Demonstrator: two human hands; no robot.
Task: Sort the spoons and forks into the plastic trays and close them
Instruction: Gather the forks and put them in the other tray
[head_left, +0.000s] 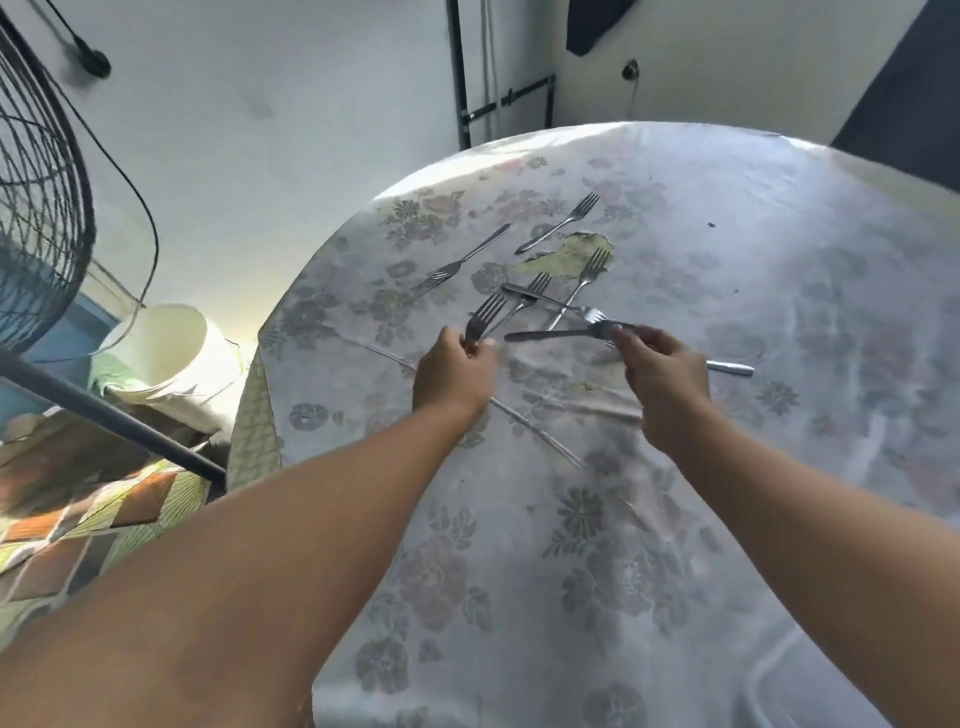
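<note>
The left hand (453, 374) pinches a fork (484, 318) low on its head, tines up, while the right hand (662, 370) pinches another fork (602, 328) (handle jutting right), above loose forks (558, 222) on the bench (779, 312).
</note>
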